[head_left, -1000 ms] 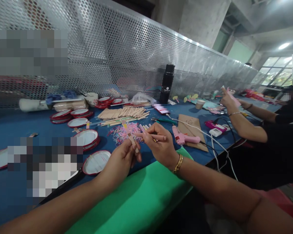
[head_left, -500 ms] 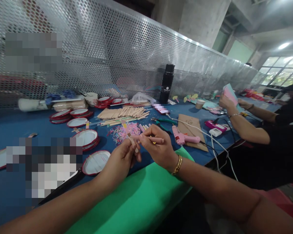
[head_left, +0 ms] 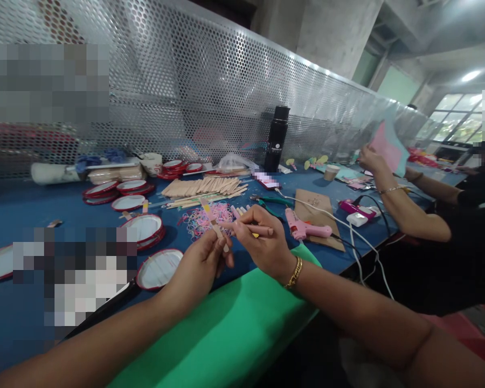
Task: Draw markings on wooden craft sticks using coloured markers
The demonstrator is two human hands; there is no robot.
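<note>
Between the fingertips of my left hand (head_left: 202, 261) is a wooden craft stick (head_left: 217, 229), held tilted, with yellow and brown coloured patches along it. My right hand (head_left: 264, 245) grips a brownish-pink marker (head_left: 262, 230) like a pen. The marker's front end meets or nearly meets the middle of the stick; exact contact is too small to tell. Just beyond both hands lies a heap of pastel rubber bands (head_left: 196, 218), with several markers (head_left: 240, 210) beside it. Under my forearms spreads a green sheet (head_left: 226, 323).
Behind the bands lies a pile of craft sticks (head_left: 202, 187). Red-rimmed white discs (head_left: 159, 269) are at left. To the right are a pink glue gun (head_left: 307, 227) on cardboard, pliers (head_left: 275, 200), white cables and a black bottle (head_left: 277, 140). A co-worker's hand (head_left: 372, 160) holds a pink-and-blue sheet.
My hands, the stick and the marker have barely moved. At right, the co-worker has raised and opened out the pink-and-blue sheet.
</note>
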